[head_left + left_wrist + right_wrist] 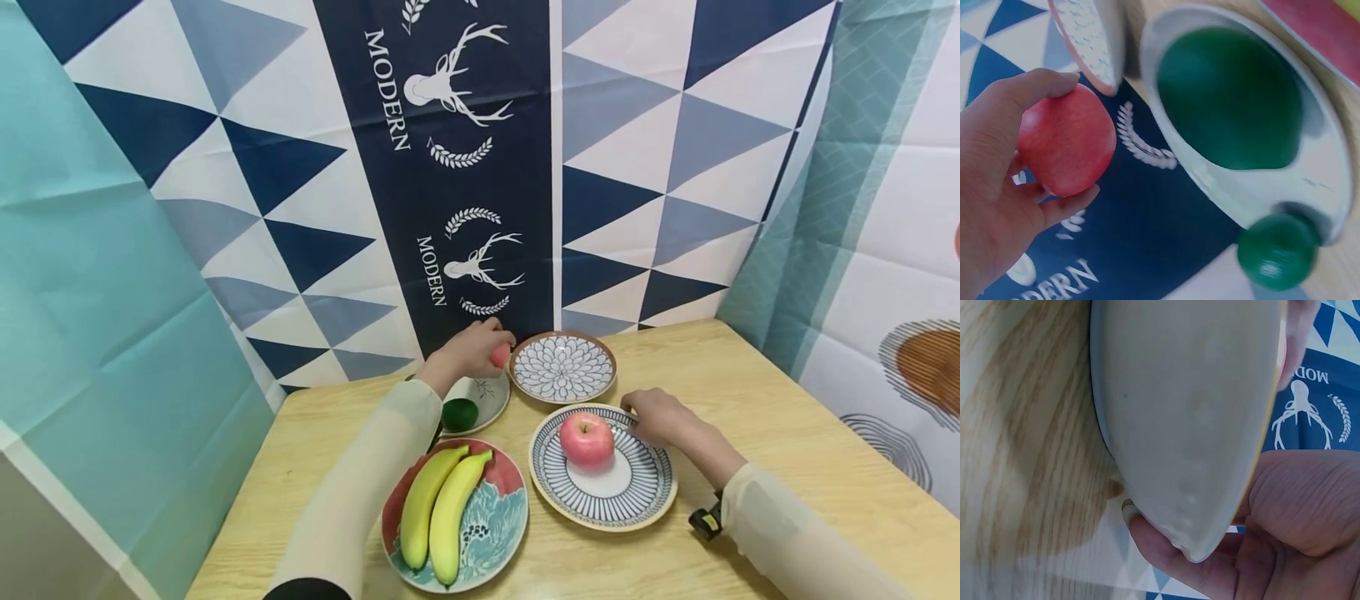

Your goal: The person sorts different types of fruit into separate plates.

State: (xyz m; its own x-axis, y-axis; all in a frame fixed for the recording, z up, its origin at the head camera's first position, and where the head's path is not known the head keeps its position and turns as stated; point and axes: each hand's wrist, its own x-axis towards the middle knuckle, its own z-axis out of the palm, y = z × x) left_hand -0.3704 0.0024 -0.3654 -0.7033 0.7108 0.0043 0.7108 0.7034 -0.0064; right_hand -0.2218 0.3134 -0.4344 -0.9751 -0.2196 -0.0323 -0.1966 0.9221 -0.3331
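Note:
My left hand (474,346) grips a round red fruit (1069,140) between thumb and fingers, above the far edge of a small whitish plate (491,398). A large dark green fruit (1229,97) lies in that plate, and a smaller green round fruit (1277,251) shows at its rim. My right hand (660,417) pinches the far right rim of a blue-and-white striped plate (555,492), with a finger under the edge in the right wrist view. A pinkish-red apple (587,440) sits on this plate. The left hand's wrist and sleeve partly hide the whitish plate in the head view.
Two bananas (452,517) lie on a red-and-teal plate (502,533) at the near left. A brown-rimmed plate with a petal pattern (562,368) stands at the back. Patterned cloth (480,183) hangs behind the wooden table (292,483), with teal cloth (112,292) on the left.

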